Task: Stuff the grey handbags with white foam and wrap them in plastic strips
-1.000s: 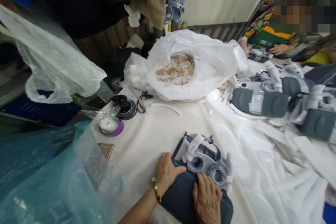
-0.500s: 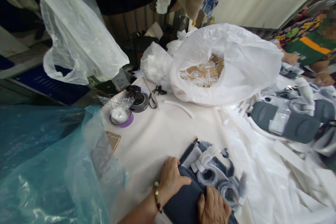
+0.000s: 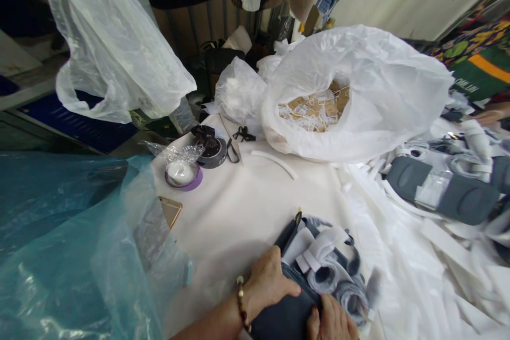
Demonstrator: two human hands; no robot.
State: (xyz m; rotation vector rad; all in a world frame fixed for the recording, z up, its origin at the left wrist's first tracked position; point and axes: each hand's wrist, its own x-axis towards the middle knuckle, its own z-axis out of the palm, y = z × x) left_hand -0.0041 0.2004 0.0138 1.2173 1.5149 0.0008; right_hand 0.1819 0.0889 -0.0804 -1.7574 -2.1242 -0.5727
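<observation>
Hands (image 3: pixel 269 281) (image 3: pixel 333 321) on dark bag (image 3: pixel 290 312); white sack (image 3: pixel 382 111) beyond, phone (image 3: pixel 171 211) leftward

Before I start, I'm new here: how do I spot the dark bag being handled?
Find the big white sack of brown stringed pieces on the table. Nearer the viewer lies the dark bag, rolled pale straps beyond it. Unlike the grey pieces farther right, it has the left hand and right hand on it.

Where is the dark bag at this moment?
In the head view, the dark bag is at the bottom edge, just right of centre, with the left hand and right hand on it and grey rolls just beyond.
</observation>
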